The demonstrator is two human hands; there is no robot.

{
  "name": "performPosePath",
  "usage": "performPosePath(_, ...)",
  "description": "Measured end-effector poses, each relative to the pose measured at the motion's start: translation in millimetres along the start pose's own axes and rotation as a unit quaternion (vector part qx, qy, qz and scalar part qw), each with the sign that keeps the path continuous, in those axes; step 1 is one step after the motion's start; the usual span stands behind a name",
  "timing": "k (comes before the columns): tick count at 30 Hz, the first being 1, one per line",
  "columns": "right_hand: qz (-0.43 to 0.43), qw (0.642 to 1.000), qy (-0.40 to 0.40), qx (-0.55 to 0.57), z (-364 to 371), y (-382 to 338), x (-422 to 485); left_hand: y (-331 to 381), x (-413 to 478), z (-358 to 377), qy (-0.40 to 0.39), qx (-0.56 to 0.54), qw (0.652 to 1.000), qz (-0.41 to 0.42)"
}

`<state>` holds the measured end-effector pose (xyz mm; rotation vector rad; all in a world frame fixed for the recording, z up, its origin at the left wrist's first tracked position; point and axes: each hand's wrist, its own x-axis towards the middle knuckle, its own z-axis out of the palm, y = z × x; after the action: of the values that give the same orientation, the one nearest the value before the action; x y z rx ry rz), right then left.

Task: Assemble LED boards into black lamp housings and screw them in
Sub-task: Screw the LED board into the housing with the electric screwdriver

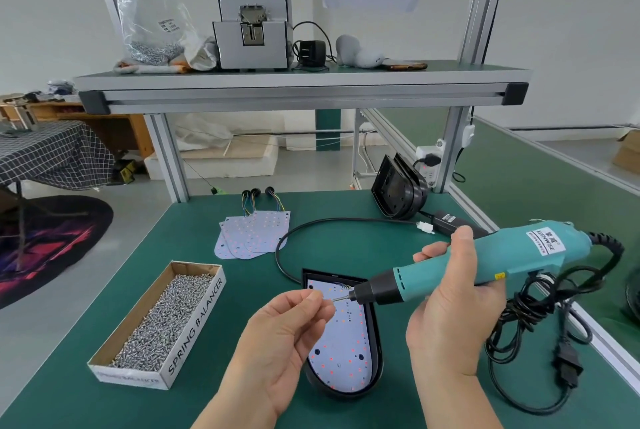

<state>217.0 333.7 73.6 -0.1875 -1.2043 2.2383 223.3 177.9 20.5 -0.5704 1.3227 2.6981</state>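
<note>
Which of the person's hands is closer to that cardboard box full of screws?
Left. The left hand, pinching a screw, is just right of the box of screws, above the lamp housing; the right hand, gripping the screwdriver, is farther right.

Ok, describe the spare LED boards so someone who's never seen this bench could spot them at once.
On the green workbench, look toward the far edge, left of centre, below the aluminium shelf. A fanned stack of spare LED boards lies there. Unlike the board seated in the black housing, these lie bare on the mat, coloured wires trailing behind.
</note>
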Motion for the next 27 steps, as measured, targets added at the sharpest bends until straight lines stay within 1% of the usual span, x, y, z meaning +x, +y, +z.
performPosePath(2,-0.003,1.0,-0.004,-0.003,0.1,1.3,0.2,-2.1,-1.6,0.4,-0.011,-0.002,1.0,-0.007)
performPosePath(5,-0.015,1.0,0.014,-0.012,0.0,8.8,1.3,-4.8,-3.9,3.9,-0.026,-0.019,0.999,-0.01)
performPosePath(9,-0.046,0.997,0.06,-0.002,4.8,17.0,4.9,-7.6,-3.5,7.5,-0.008,-0.035,0.999,-0.001)
performPosePath(13,-0.066,0.995,0.069,-0.002,6.3,21.0,5.2,-10.5,-3.9,8.7,0.004,-0.036,0.999,0.014)
performPosePath(16,-0.061,0.996,0.069,-0.008,5.4,24.3,4.6,-12.7,-6.3,10.8,0.022,-0.04,0.997,0.066)
performPosePath(19,-0.051,0.996,0.074,0.002,6.9,24.4,3.3,-14.4,-8.7,14.2,0.053,0.032,0.984,0.169)
performPosePath(20,-0.042,0.996,0.079,0.008,7.0,25.0,3.9,-14.5,-9.0,14.9,0.057,0.053,0.979,0.19)
performPosePath(25,0.029,0.994,0.103,0.027,5.0,30.9,8.6,-8.1,-9.5,17.9,0.033,0.076,0.974,0.209)
performPosePath(27,0.04,0.993,0.111,0.027,4.1,32.2,7.4,-7.9,-8.4,17.7,0.04,0.099,0.969,0.224)
